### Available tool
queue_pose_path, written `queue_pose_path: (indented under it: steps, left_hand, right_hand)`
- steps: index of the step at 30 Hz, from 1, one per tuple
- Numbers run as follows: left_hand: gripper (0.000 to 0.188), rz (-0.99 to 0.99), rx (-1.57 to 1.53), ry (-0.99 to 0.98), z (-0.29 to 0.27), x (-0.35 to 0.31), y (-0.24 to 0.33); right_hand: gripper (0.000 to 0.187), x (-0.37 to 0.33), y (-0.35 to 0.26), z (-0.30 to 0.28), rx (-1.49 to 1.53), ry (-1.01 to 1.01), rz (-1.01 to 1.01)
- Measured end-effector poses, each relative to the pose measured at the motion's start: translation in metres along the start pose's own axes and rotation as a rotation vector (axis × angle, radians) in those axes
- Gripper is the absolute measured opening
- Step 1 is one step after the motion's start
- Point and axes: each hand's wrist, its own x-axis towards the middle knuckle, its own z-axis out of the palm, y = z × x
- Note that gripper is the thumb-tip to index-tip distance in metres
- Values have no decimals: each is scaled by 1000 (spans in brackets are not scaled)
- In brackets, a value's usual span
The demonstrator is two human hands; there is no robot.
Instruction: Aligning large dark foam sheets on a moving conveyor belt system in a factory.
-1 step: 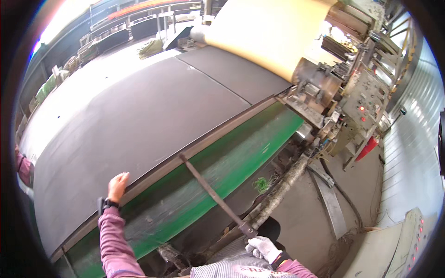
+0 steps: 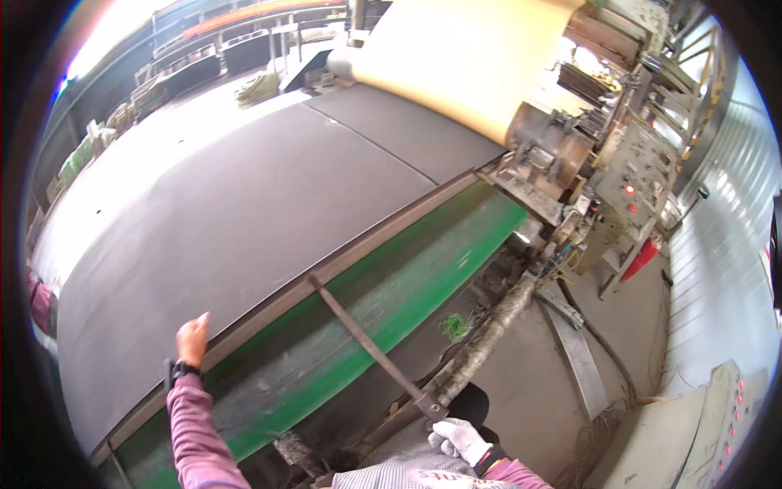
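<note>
My bare left hand, with a black watch at the wrist, is closed at the near edge of a wide dark sheet. Whether its curled fingers pinch the sheet's edge cannot be made out. On my right hand is a pale glove; its fingers are curled right by the near end of a brown metal bar. What they hold, if anything, is hidden. The bar slants from the rail under the sheet's edge toward me, above a green belt. A dark seam crosses the sheet farther along.
A large yellow roll spans the far end. Machinery and a control panel with red lights stand right. A light cabinet sits near right. A rough pipe lies below the belt. Another person's maroon sleeve shows at left.
My left hand has shifted a little left and nearer along the sheet's edge. My right hand stays by the bar's end. The whole view has drifted slightly.
</note>
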Motion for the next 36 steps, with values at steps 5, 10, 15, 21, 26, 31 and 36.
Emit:
queue_pose_path:
  steps: [5, 10, 15, 21, 26, 31, 36]
  left_hand:
    - [54, -398, 338, 136, -38, -40, -92]
    - [50, -25, 261, 104, -8, -37, -47]
    - [56, 98, 285, 40, 0, -27, 58]
    - [63, 144, 282, -2, 28, -6, 171]
    - [61, 371, 115, -112, 49, 22, 227]
    - [43, 556, -119, -144, 58, 35, 144]
    - [56, 287, 567, -79, -4, -18, -45]
  right_hand:
    - [22, 1, 2, -3, -31, -6, -11]
    - [20, 7, -2, -4, -17, -25, 9]
    - [19, 3, -3, -6, 0, -30, 18]
    - [19, 8, -2, -9, -24, -52, 37]
    - [19, 11, 2, -7, 27, -49, 28]
    - [22, 9, 6, -8, -26, -47, 14]
    - [24, 8, 7, -6, -181, -4, -17]
